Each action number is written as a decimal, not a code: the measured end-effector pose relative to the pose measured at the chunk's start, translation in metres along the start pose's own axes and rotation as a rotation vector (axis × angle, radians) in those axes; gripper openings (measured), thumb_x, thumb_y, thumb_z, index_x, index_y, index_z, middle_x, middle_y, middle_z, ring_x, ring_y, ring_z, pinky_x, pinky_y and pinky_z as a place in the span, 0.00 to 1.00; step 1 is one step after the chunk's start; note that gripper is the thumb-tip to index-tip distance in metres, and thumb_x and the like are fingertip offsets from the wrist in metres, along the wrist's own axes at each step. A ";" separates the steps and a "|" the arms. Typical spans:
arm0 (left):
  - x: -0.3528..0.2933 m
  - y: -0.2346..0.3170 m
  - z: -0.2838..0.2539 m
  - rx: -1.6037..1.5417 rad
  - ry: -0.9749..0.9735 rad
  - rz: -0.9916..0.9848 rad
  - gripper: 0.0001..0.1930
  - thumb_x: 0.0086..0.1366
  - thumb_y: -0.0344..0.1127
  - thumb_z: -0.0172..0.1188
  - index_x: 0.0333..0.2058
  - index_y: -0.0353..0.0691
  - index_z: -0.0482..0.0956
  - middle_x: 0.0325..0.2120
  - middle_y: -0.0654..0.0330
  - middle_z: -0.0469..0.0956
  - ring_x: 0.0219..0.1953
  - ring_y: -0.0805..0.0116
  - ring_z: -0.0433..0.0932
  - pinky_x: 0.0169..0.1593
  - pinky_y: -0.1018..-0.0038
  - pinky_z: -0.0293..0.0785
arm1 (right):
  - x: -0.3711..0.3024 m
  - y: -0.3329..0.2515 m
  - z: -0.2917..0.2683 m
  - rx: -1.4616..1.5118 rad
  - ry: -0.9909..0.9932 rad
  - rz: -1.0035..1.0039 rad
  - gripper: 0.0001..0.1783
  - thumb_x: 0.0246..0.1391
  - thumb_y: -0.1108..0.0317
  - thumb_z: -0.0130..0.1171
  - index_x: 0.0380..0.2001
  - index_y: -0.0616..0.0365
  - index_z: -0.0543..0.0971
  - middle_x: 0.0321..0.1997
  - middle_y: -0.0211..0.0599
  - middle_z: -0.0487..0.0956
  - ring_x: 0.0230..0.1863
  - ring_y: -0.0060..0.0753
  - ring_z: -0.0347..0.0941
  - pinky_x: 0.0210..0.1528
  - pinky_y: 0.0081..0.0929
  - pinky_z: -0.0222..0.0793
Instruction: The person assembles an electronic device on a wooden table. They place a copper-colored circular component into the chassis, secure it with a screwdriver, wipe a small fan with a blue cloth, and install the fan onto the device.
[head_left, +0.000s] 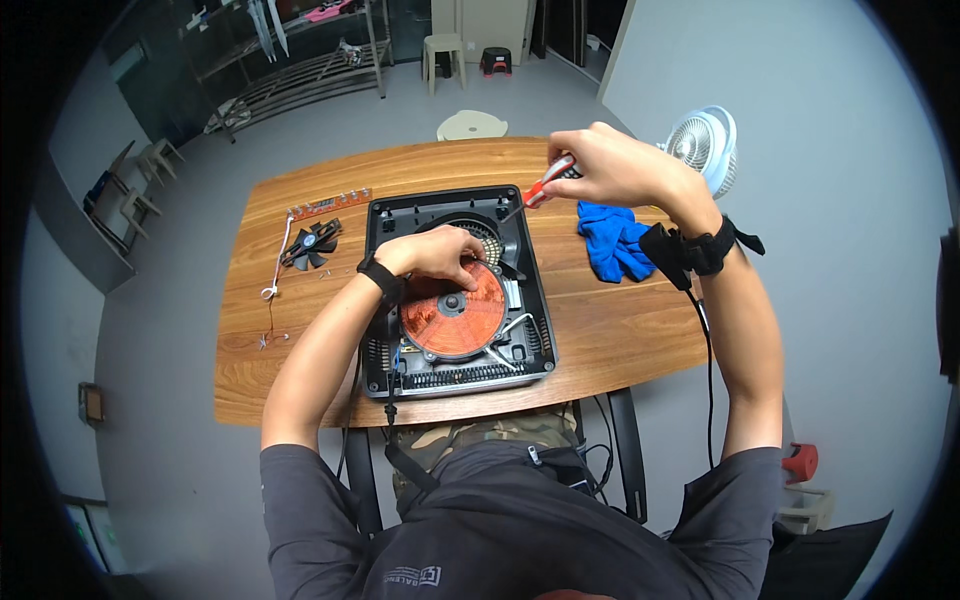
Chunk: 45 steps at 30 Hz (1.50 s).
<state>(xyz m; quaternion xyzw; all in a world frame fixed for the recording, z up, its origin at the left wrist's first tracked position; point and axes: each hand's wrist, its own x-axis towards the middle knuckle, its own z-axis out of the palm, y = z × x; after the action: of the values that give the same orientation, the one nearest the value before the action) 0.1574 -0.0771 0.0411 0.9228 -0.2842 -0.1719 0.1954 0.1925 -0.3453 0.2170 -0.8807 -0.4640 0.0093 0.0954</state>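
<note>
- We are seeing the induction coil (480,312) sitting in the lower half of the open black cooker housing (377,345), which is lying on the worktop (625,335) directly before the wearer, probably so both hands can reach inside.
- We are finding the left hand (445,252) resting across the coil's far edge, thumb on the copper face, seemingly to steady it; we are unable to tell whether its grip is pinching the rim.
- We are watching the right hand's grip closing around the red-and-grey handle of a screwdriver (545,191); the right hand (598,165) is angling the shaft down toward the housing's far right corner, likely for clearance. Whether the tip is touching anything, we are not making out.
- We are noting a loose black cooling fan (313,246) and a component strip (330,203) lying to the left, and a blue cloth (613,238) lying to the right, apparently out of the way.
- We are spotting pale printing on the dark shirt (480,520) and a blue hub label (309,240), too small for reading.
</note>
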 end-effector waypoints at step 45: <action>-0.244 -0.153 -0.017 0.142 0.567 -0.837 0.14 0.61 0.35 0.68 0.44 0.38 0.87 0.38 0.49 0.87 0.43 0.51 0.85 0.50 0.61 0.80 | -0.050 0.064 0.208 0.067 0.158 0.423 0.21 0.55 0.58 0.69 0.35 0.69 0.77 0.34 0.65 0.82 0.39 0.68 0.80 0.43 0.54 0.77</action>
<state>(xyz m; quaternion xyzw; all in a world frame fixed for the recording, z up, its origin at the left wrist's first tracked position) 0.0445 0.1885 0.0358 0.9789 0.1628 0.0415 0.1160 0.1941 -0.3883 -0.0021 -0.9527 -0.2593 -0.0247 0.1566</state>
